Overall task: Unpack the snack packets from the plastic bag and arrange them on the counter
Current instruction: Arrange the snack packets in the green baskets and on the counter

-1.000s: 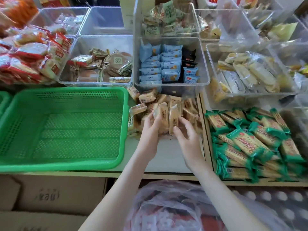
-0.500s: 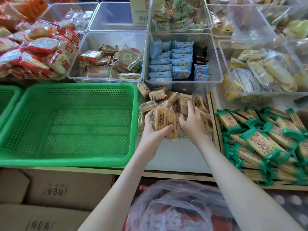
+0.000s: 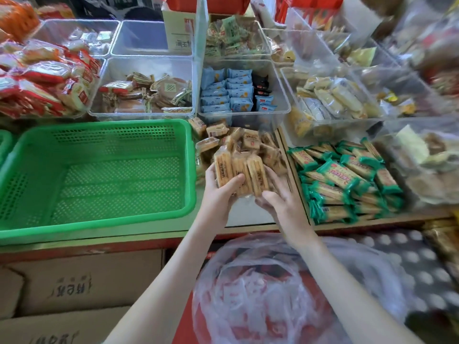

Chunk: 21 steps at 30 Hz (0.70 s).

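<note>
Snack packets (image 3: 239,175) sit gripped between left hand (image 3: 218,197) and right hand (image 3: 285,207); plastic bag (image 3: 260,294) holds more.

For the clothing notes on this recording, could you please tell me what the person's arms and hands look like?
The left hand and right hand are both bare, with no gloves and no rings in view. The left arm and right arm are bare too: no sleeve, watch or bracelet shows anywhere down to the picture's lower edge.
</note>
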Available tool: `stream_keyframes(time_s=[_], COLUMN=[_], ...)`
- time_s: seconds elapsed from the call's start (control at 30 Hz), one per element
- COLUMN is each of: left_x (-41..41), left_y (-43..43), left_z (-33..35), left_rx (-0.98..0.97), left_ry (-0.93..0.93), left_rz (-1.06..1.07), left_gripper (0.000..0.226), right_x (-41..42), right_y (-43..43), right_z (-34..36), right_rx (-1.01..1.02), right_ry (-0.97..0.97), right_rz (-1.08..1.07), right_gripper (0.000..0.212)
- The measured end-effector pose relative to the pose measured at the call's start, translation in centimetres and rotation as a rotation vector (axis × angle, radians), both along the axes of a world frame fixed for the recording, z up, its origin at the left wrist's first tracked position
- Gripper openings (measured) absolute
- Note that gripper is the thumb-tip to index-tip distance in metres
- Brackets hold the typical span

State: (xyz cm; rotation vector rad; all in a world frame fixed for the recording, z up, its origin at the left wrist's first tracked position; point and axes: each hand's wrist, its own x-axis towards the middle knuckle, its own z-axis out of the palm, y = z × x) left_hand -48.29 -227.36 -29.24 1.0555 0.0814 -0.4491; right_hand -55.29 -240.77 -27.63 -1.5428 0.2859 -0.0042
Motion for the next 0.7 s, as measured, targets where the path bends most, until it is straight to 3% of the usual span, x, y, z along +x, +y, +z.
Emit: stream_keyframes(time_s=[0.1, 0.23, 0.37, 0.5, 0.7], left_x=[-3.9, -10.0, -14.8, -16.8, -16.4], left_y=[2.9, 9.7, 19.1, 29.0, 42.6], left_z=[1.6, 2.9, 4.3, 6.2, 6.5], left_rx=[-0.054, -0.022, 0.127, 0.237, 0.2], left_ry=[-0.01, -0.01, -0.005, 0.02, 0.05], left_rz=[-0.06, -0.124, -0.183, -0.237, -0.142], left_gripper=[0.07, 0.051, 0.056, 0.062, 0.071], right_x=[-4.4, -9.8, -13.6, -14.5, -12.0], right_y=[3.7, 10.7, 19.9, 28.7, 40.2], right_z=[1.7, 2.7, 2.6, 4.4, 3.2], right_rx=[-0.02, -0.056, -0.054, -0.073, -0.045], right_ry=[-0.044, -0.102, -0.1, -0.116, -0.06], right_rz=[-0.009, -0.063, -0.04, 0.044, 0.261], right_gripper=[0.044, 0.045, 0.053, 0.054, 0.057])
